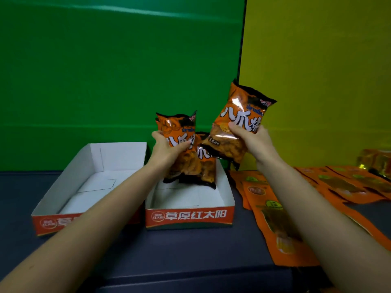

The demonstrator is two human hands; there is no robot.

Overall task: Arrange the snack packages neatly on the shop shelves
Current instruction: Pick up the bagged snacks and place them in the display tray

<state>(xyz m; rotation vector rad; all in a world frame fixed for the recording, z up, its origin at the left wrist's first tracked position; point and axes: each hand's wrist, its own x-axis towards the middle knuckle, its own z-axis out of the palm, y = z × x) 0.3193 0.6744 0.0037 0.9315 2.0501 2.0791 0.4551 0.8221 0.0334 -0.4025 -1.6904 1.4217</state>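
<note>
My left hand [167,150] grips an orange and black snack bag [179,132], upright over the back of the right cardboard tray [190,216]. Behind it a second bag [206,168] of the same kind stands in that tray, partly hidden. My right hand [251,138] holds a third such bag [239,121] higher up, tilted to the right, above the tray's back right corner. The left cardboard tray [53,223], white inside with an orange front, holds no bags.
Both trays sit on a dark grey shelf surface [190,254]. Several flat orange pouches [273,218] lie spread on it to the right. Shiny packets [376,159] sit at the far right. A green wall [105,70] and a yellow wall [317,70] stand behind.
</note>
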